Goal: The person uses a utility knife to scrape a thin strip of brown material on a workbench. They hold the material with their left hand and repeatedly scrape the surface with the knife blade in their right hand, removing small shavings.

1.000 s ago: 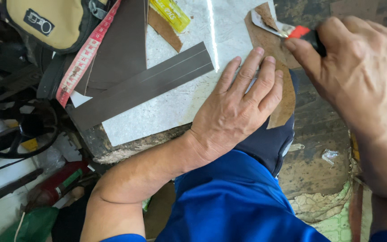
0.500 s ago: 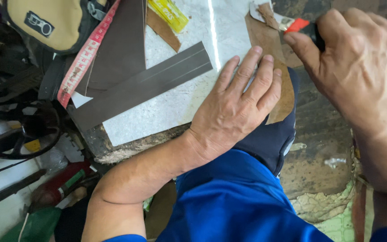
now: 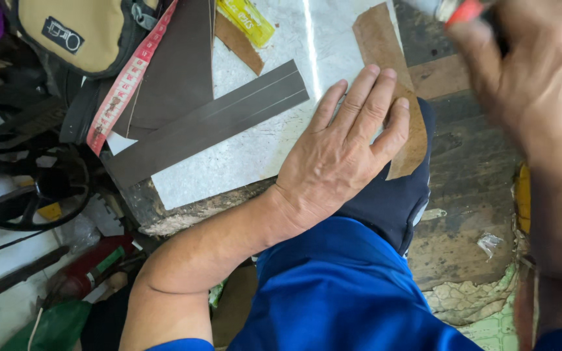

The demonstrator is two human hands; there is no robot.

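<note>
Head view: left hand (image 3: 346,156) flat, fingers spread, grasping nothing, pressing brown strip (image 3: 391,84) onto pale tabletop (image 3: 255,156). Right hand (image 3: 528,84) blurred at upper right of strip, clenched around red-tipped tool (image 3: 463,10). Grey strip (image 3: 209,123) left of brown strip, apart from it. Tape measure (image 3: 128,78) farther left, yellow lighter (image 3: 245,19) above grey strip.

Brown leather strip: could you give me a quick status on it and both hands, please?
Left hand flat, pressing brown leather strip on the slab. Right hand blurred, gripping red-tipped tool. Grey strip lies clear alongside.
</note>
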